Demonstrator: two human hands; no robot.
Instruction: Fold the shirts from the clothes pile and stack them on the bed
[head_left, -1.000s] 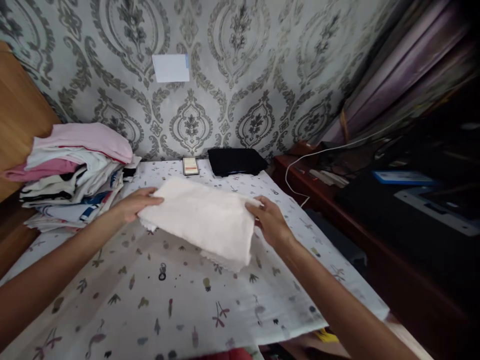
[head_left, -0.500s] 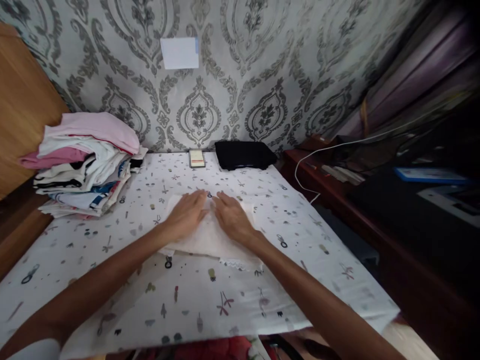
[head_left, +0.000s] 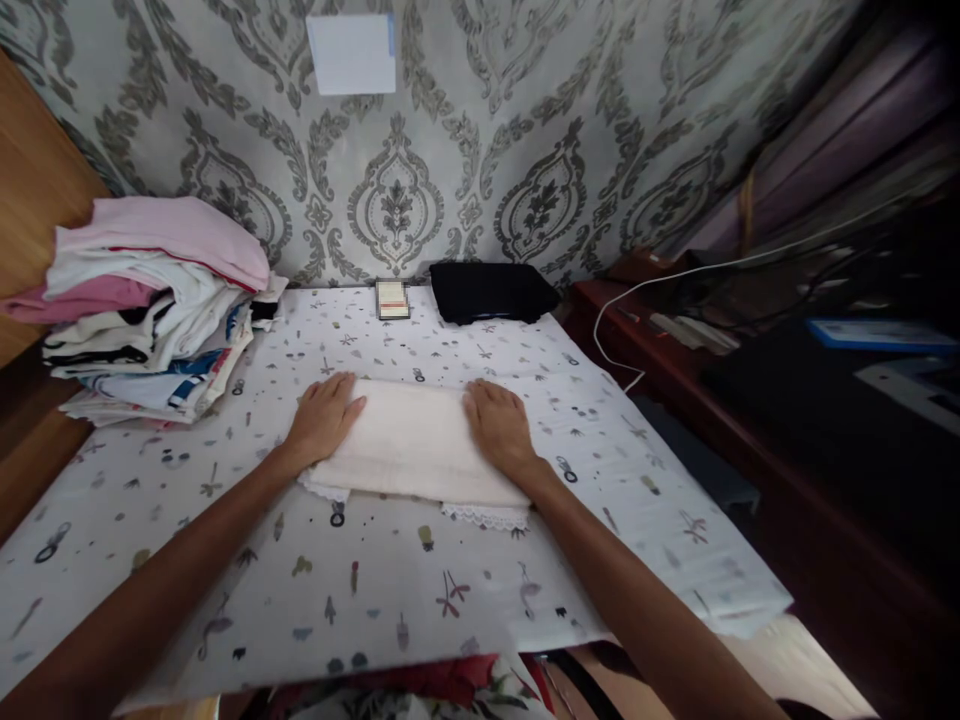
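A cream folded garment (head_left: pixel 412 440) with white lace trim along its near edge lies flat on the patterned sheet (head_left: pixel 300 570). My left hand (head_left: pixel 324 418) rests on its left end, fingers stretched out and pointing away from me. Across from it, my right hand (head_left: pixel 501 425) lies flat on the right end, palm down. Neither hand grips the cloth; both press on it from above. The bare middle of the garment shows between them.
At the left stands a tall stack of folded clothes (head_left: pixel 157 310). Along the wall lie a small framed card (head_left: pixel 392 299) and a folded black cloth (head_left: pixel 491 292). A white cable (head_left: pixel 675 275) runs over the dark red desk (head_left: pixel 720 420) at the right.
My hands have slid apart from the garment's middle to its two ends, left hand leftward and right hand rightward. The camera view has tilted down slightly.
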